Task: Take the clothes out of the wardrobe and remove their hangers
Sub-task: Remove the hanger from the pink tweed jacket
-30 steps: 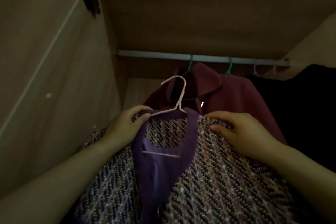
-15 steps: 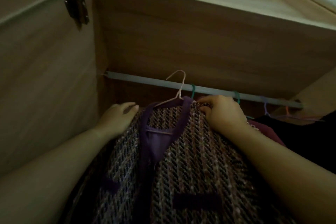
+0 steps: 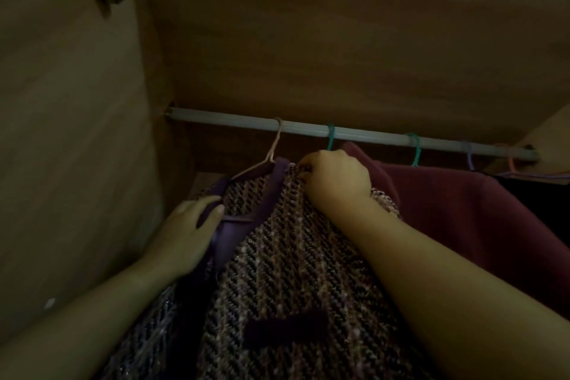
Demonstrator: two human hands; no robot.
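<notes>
Pinching tweed jacket (image 3: 308, 271) shoulder, right hand (image 3: 336, 182) at 12. Left hand (image 3: 188, 234) flat, loose, at 9. Pink hanger (image 3: 271, 157) hooked on rail (image 3: 370, 134); hard tug could snag hook.

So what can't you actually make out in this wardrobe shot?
- Pink hanger, head view: its arms are hidden inside the tweed jacket.
- Right hand: fingertips curl into the collar, so the grip is unclear.
- Dark garment: cut off by the right edge.
- Jacket hem: below the frame.

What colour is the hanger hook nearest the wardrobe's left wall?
Pale pink hanger hook, seen in the head view.
</notes>
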